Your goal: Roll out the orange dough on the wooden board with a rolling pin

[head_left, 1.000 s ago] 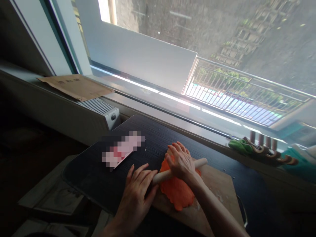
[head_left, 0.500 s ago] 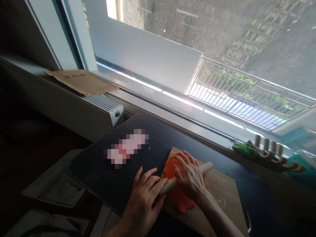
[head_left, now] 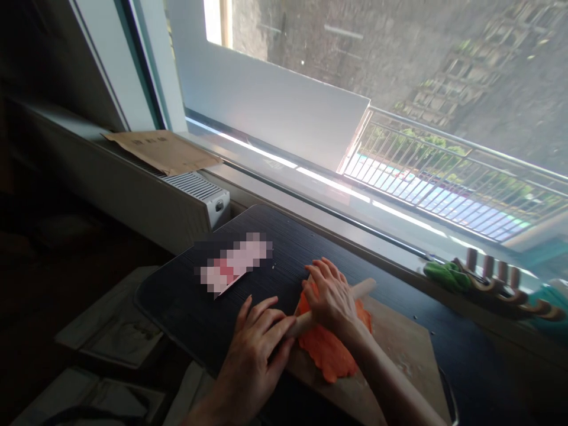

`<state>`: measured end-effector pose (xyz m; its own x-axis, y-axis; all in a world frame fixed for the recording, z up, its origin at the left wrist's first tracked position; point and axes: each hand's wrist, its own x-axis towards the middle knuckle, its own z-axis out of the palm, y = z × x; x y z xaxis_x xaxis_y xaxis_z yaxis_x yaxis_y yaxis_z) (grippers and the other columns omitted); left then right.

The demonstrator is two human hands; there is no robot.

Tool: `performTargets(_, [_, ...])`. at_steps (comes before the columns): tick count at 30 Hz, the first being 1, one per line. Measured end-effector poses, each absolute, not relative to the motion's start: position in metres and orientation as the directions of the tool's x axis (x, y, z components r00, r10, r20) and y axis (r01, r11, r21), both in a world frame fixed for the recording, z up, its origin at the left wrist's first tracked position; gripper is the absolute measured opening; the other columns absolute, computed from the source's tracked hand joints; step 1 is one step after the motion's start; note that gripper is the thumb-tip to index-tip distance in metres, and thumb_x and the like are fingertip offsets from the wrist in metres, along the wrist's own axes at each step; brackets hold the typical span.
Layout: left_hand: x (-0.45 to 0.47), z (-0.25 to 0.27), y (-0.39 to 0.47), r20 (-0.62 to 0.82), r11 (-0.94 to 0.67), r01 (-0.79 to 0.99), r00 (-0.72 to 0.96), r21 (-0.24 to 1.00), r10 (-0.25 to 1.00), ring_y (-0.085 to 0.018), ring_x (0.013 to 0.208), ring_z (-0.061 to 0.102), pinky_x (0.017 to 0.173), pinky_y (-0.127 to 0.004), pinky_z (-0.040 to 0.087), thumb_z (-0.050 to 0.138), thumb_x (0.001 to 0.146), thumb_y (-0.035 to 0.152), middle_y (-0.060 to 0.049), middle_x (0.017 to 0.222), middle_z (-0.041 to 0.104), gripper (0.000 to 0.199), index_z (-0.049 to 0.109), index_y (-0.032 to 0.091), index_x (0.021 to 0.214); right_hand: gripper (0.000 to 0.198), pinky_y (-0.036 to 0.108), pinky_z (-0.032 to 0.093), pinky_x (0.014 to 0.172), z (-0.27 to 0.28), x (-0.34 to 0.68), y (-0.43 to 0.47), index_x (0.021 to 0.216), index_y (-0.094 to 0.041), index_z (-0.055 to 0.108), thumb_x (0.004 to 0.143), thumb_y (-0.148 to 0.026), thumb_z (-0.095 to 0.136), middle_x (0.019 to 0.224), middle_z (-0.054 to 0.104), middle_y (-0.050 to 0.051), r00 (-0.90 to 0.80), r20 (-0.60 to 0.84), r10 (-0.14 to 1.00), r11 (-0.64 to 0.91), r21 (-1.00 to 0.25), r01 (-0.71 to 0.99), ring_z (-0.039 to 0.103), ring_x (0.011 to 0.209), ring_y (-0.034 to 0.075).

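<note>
On my feed, the left hand (head_left: pixel 254 350) is grasping the rolling pin's (head_left: pixel 365 288) left end; the right hand (head_left: pixel 331 299) lies outspread over its middle. Orange dough (head_left: pixel 331 355) lies beneath, near the cutting board's (head_left: pixel 397 349) left edge.

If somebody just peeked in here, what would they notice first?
Probably the bright orange, dough-like sheet on the board, with a pale rolling pin across it. The right hand lies over the pin's middle, the left hand at its left end. Next, maybe the sunlit railing outside, at upper right.
</note>
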<state>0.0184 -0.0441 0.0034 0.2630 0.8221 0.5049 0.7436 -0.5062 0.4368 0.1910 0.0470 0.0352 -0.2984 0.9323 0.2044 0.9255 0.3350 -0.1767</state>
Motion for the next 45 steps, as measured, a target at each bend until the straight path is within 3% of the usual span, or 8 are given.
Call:
performTargets(5, [0.022, 0.007, -0.052, 0.482, -0.529, 0.705, 0.295, 0.473, 0.825, -0.024, 0.117, 0.053, 0.110, -0.055, 0.025, 0.054, 0.085, 0.016, 0.000, 0.101, 0.066, 0.032, 0.061, 0.029, 0.113, 0.037, 0.042, 0.030, 0.105, 0.031, 0.210, 0.016, 0.121, -0.024, 0.058, 0.091, -0.030, 0.039, 0.136, 0.050, 0.006, -0.336, 0.233, 0.913, 0.367, -0.104, 0.924, 0.032, 0.133, 0.024])
performTargets(10, [0.017, 0.004, -0.039, 0.507, -0.452, 0.767, 0.194, 0.455, 0.840, -0.024, 0.114, 0.054, 0.107, -0.057, 0.027, 0.051, 0.087, 0.014, -0.002, 0.100, 0.067, 0.030, 0.062, 0.024, 0.112, 0.038, 0.040, 0.031, 0.104, 0.033, 0.172, 0.065, 0.124, -0.020, 0.057, 0.091, -0.033, 0.042, 0.133, 0.052, 0.008, -0.261, 0.216, 0.941, 0.295, -0.143, 0.945, 0.034, 0.131, 0.024])
performTargets(14, [0.012, 0.005, -0.036, 0.502, -0.406, 0.798, 0.153, 0.445, 0.851, -0.026, 0.113, 0.055, 0.104, -0.058, 0.030, 0.051, 0.087, 0.015, -0.003, 0.100, 0.068, 0.029, 0.062, 0.023, 0.112, 0.044, 0.041, 0.032, 0.103, 0.036, 0.152, 0.090, 0.129, -0.018, 0.052, 0.090, -0.037, 0.045, 0.133, 0.051, 0.011, -0.303, 0.168, 0.938, 0.329, -0.161, 0.930, 0.036, 0.130, 0.025])
performTargets(25, [0.012, 0.010, -0.053, 0.430, -0.478, 0.697, 0.262, 0.534, 0.864, -0.025, 0.115, 0.054, 0.107, -0.055, 0.032, 0.058, 0.082, 0.021, -0.001, 0.105, 0.067, 0.032, 0.060, 0.028, 0.113, 0.040, 0.043, 0.031, 0.107, 0.029, 0.216, 0.003, 0.124, -0.023, 0.057, 0.091, -0.028, 0.035, 0.135, 0.051, 0.005, -0.368, 0.247, 0.896, 0.397, -0.078, 0.914, 0.031, 0.135, 0.024])
performTargets(34, [0.008, 0.011, -0.048, 0.500, -0.443, 0.753, 0.176, 0.486, 0.848, -0.025, 0.117, 0.053, 0.107, -0.054, 0.031, 0.051, 0.086, 0.019, -0.004, 0.111, 0.066, 0.032, 0.057, 0.024, 0.118, 0.052, 0.042, 0.033, 0.104, 0.038, 0.155, 0.091, 0.134, -0.017, 0.048, 0.091, -0.044, 0.042, 0.140, 0.046, 0.010, -0.246, 0.090, 0.965, 0.259, -0.188, 0.947, 0.031, 0.134, 0.025])
performTargets(41, [0.011, 0.016, -0.049, 0.478, -0.449, 0.739, 0.194, 0.503, 0.856, -0.024, 0.118, 0.052, 0.107, -0.054, 0.030, 0.051, 0.086, 0.017, -0.004, 0.112, 0.065, 0.034, 0.055, 0.023, 0.119, 0.044, 0.044, 0.028, 0.109, 0.023, 0.209, 0.003, 0.129, -0.020, 0.053, 0.094, -0.037, 0.033, 0.138, 0.049, 0.007, -0.263, 0.255, 0.930, 0.298, -0.108, 0.948, 0.026, 0.138, 0.025])
performTargets(45, [0.017, 0.014, -0.044, 0.453, -0.450, 0.718, 0.209, 0.531, 0.867, -0.024, 0.119, 0.051, 0.107, -0.055, 0.029, 0.049, 0.087, 0.019, -0.005, 0.113, 0.065, 0.034, 0.054, 0.023, 0.120, 0.045, 0.044, 0.026, 0.109, 0.023, 0.206, 0.007, 0.129, -0.018, 0.054, 0.095, -0.037, 0.029, 0.140, 0.046, 0.008, -0.239, 0.237, 0.942, 0.270, -0.108, 0.957, 0.025, 0.138, 0.025])
